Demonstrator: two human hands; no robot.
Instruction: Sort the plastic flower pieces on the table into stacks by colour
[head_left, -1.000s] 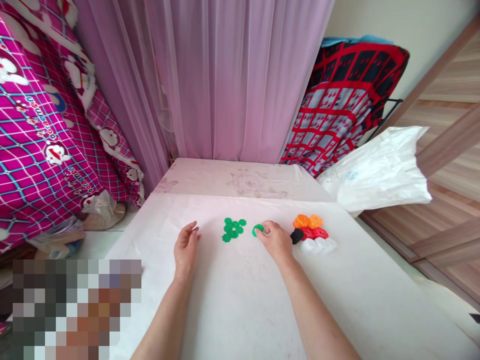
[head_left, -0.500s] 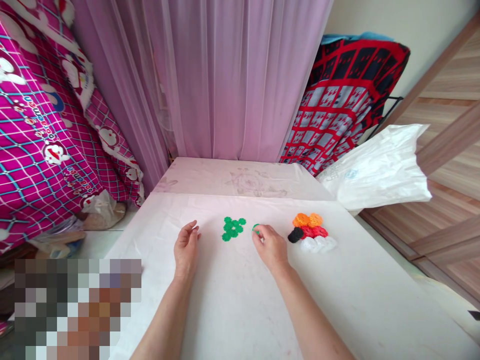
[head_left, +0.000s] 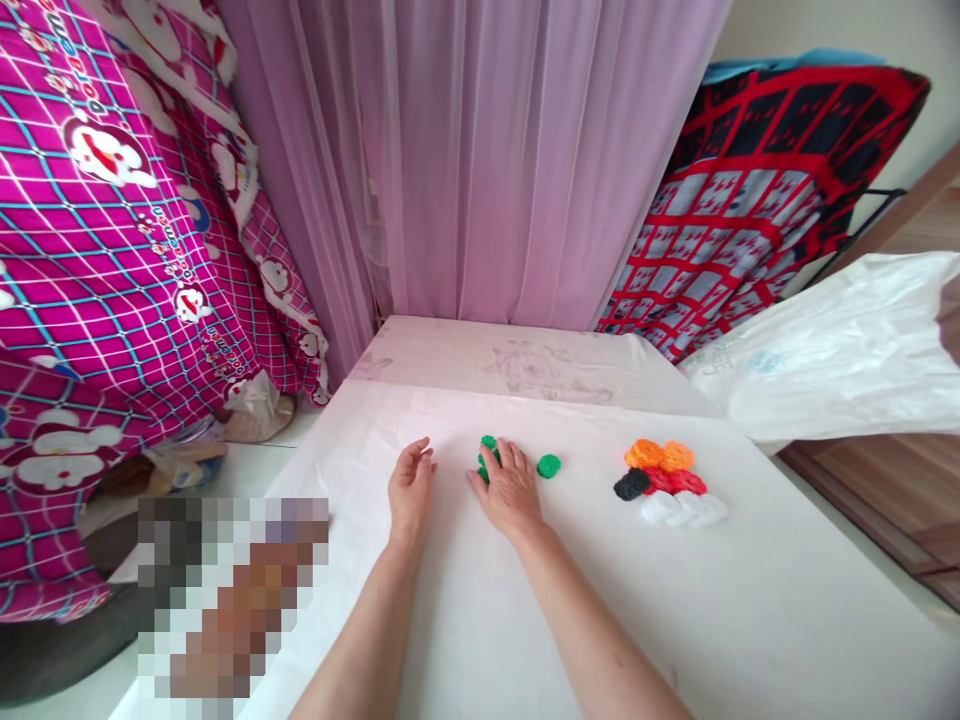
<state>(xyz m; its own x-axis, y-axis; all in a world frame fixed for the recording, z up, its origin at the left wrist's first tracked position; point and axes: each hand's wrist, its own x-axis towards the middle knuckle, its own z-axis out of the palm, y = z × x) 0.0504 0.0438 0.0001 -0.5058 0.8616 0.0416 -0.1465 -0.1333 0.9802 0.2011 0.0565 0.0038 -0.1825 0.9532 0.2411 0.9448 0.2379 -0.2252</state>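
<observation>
Right hand is covering green pieces, grip wide; left hand is hanging loosely open. Green disc at the right's 2 o'clock is looking light, soft, rim-pinchable.

Single head-worn view, facing forward and down over the table, apparently fairly near, edges stretched

I see a lilac curtain behind the white table, pink checked cartoon fabric at left, red-and-black patterned cloth at right, a white bag, wooden panelling.
</observation>
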